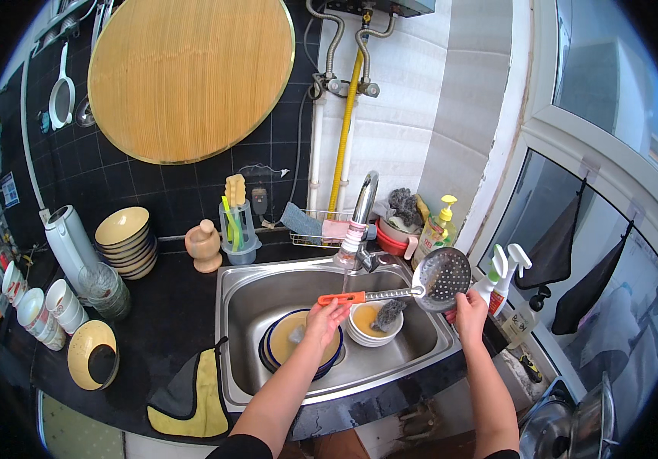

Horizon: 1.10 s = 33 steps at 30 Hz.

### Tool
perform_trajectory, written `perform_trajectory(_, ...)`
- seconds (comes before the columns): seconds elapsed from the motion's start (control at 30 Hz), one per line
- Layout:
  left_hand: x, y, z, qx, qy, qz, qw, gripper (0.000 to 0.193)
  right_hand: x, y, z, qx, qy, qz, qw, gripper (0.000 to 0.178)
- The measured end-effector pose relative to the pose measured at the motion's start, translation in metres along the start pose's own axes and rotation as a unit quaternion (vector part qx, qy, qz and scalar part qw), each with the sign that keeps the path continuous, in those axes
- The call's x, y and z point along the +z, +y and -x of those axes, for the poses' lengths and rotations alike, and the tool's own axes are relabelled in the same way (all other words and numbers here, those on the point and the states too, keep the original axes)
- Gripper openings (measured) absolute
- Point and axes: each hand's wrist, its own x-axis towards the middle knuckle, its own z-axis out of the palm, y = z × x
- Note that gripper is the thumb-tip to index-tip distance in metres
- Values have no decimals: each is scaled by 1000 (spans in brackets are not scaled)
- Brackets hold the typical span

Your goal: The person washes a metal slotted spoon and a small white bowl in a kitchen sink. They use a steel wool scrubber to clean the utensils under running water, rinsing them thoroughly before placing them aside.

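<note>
Over the sink (226, 306) I hold a perforated skimmer (444, 277) with a round metal head and an orange handle. My left hand (327, 319) is closed on the handle near its end. My right hand (467, 315) grips the near right rim of the skimmer's head. Water runs from the faucet (363, 205) toward the handle. Below my left hand lie blue-rimmed plates (281, 350), partly hidden by that hand. Beside them sit stacked white bowls (369, 341), with a grey steel-wool scourer (388, 314) in the top one.
Left of the sink are a yellow-grey cloth (191, 398), a yellowish bowl (80, 352), white cups (65, 300) and stacked bowls (124, 229). A mortar (204, 249) stands behind. Spray bottles (501, 268) and a soap bottle (438, 228) stand at the right.
</note>
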Motion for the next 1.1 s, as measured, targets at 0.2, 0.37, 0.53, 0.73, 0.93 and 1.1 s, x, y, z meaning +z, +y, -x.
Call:
perform_trajectory(0.2, 3, 1, -5, -38, -33, -46, 998, 44, -14, -1, -9, -53, 30, 32, 998, 17)
perform_trajectory(0.37, 16, -5, -8, -89, -70, -50, 992, 56, -27, -32, -5, -56, 57, 16, 997, 19)
perform_trajectory(0.53, 28, 4, -11, -71, -87, -52, 992, 56, -27, -26, -6, -60, 55, 18, 996, 19)
perform_trajectory(0.73, 15, 22, -12, -35, -33, -54, 997, 54, 6, 13, 2, 10, -30, -45, 998, 16)
perform_trajectory(0.93, -3, 36, -11, 17, -24, -45, 999, 47, 49, 35, 23, 76, -77, -91, 990, 14)
perform_trajectory(1.1, -8, 42, -11, 19, -14, -35, 999, 41, 67, 54, 34, 109, -110, -125, 980, 14)
